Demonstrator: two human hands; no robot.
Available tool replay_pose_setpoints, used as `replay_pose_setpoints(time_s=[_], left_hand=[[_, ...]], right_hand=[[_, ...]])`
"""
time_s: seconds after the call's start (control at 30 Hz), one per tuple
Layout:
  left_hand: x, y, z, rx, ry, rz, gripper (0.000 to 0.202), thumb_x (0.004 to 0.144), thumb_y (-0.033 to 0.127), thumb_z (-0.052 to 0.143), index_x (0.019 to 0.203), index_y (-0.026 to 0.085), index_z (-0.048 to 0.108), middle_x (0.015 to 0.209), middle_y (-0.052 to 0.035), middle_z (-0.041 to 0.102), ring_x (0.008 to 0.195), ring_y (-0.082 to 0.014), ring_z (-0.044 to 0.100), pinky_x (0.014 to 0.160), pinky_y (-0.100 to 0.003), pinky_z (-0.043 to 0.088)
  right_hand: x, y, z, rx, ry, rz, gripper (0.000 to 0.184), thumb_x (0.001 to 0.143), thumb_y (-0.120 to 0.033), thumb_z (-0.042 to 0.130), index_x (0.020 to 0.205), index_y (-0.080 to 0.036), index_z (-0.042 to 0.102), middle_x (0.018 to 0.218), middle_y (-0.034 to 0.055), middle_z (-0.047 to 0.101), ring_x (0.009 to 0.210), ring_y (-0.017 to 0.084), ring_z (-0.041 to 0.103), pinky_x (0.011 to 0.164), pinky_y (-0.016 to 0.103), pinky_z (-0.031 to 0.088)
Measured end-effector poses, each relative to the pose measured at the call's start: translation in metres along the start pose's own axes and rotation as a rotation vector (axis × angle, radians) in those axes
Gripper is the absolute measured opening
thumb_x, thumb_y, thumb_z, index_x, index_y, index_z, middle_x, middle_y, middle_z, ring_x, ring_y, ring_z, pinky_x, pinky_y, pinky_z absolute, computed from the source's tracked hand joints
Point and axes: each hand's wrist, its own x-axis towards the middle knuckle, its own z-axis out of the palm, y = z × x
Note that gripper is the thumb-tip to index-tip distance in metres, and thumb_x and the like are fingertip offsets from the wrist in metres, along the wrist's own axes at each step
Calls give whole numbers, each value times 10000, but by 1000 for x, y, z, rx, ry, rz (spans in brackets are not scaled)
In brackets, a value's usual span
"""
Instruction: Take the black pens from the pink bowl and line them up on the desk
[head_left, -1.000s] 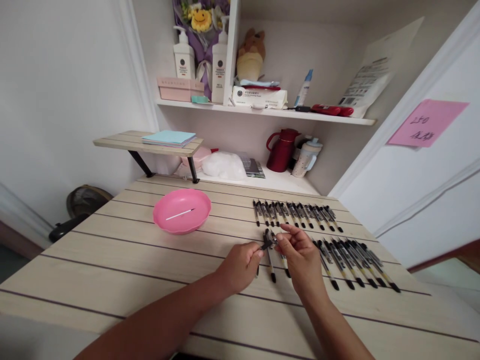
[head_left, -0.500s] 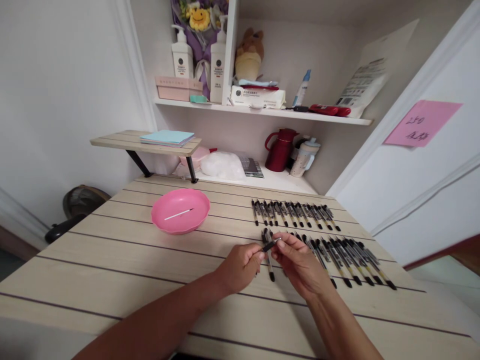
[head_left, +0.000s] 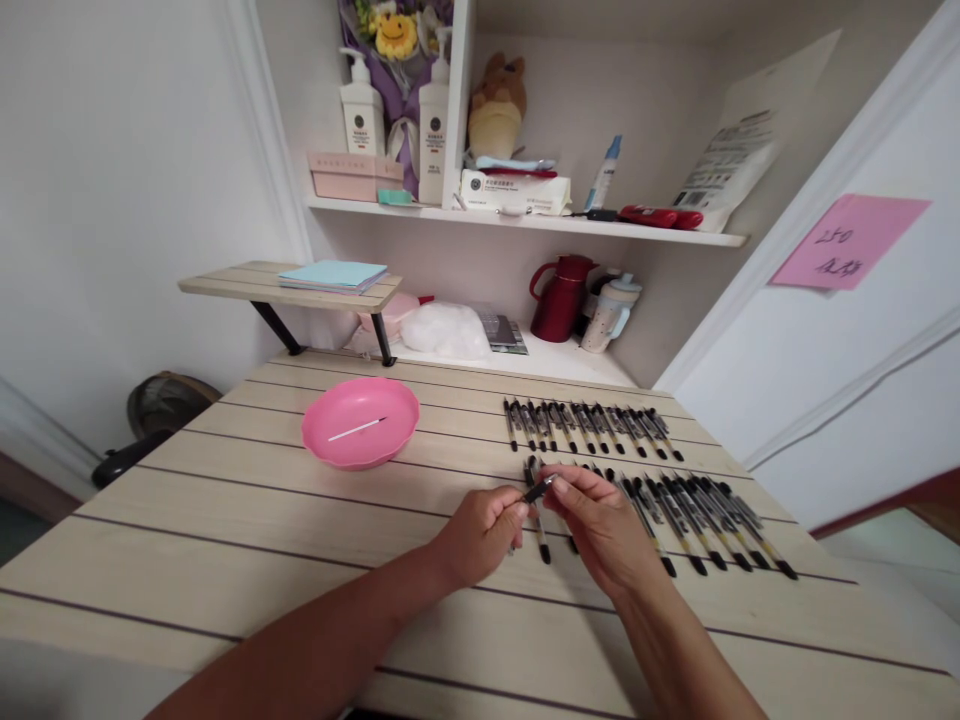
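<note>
Above the slatted wooden table (head_left: 315, 560), both my hands meet on one pen (head_left: 537, 491) with a black grip. My left hand (head_left: 484, 535) is closed round its barrel. At the tip end, my right hand (head_left: 596, 515) pinches the pen between thumb and fingers, which partly hide the tip. Just beneath my hands lies another pen (head_left: 541, 540), pointing away from me. A front row of black-ended pens (head_left: 694, 520) spreads to the right, partly covered by my right hand. Behind it lies a second row of similar pens (head_left: 592, 428).
To the left sits a pink bowl (head_left: 360, 455) with a white refill (head_left: 354, 430) in it. A small raised shelf (head_left: 225, 280) bears blue paper (head_left: 334, 275). Further back stand a red jug (head_left: 562, 300) and a pale tumbler (head_left: 611, 315). A pink note (head_left: 851, 240) is on the right panel.
My hands stay almost in place on the pen. The right fingers have shifted slightly at its tip, and the camera view has moved a little.
</note>
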Motion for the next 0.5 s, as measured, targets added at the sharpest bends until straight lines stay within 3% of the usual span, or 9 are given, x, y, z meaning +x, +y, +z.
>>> replay_pose_setpoints(time_s=[0.13, 0.3, 0.5], left_hand=[[0, -2, 0, -3, 3, -1, 324, 861, 353, 336, 814, 132, 569, 597, 0, 540, 540, -93, 455, 547, -213, 345], [1, -2, 0, -2, -2, 3, 328, 857, 358, 345, 827, 130, 579, 595, 1, 541, 547, -94, 464, 559, -214, 352], [0, -1, -1, -22, -11, -8, 341, 856, 370, 348, 799, 124, 577, 596, -3, 543, 536, -87, 441, 546, -215, 338]], right_hand=[[2, 5, 0, -44, 47, -48, 199, 581, -291, 742, 735, -189, 668, 710, 9, 625, 601, 104, 499, 601, 248, 422], [2, 6, -2, -14, -42, -14, 252, 631, -299, 709, 859, -199, 672, 869, 45, 651, 723, 135, 538, 678, 274, 429], [4, 9, -1, -31, 6, -50, 188, 594, -293, 735, 728, -180, 665, 651, 2, 602, 588, 104, 491, 605, 251, 411]])
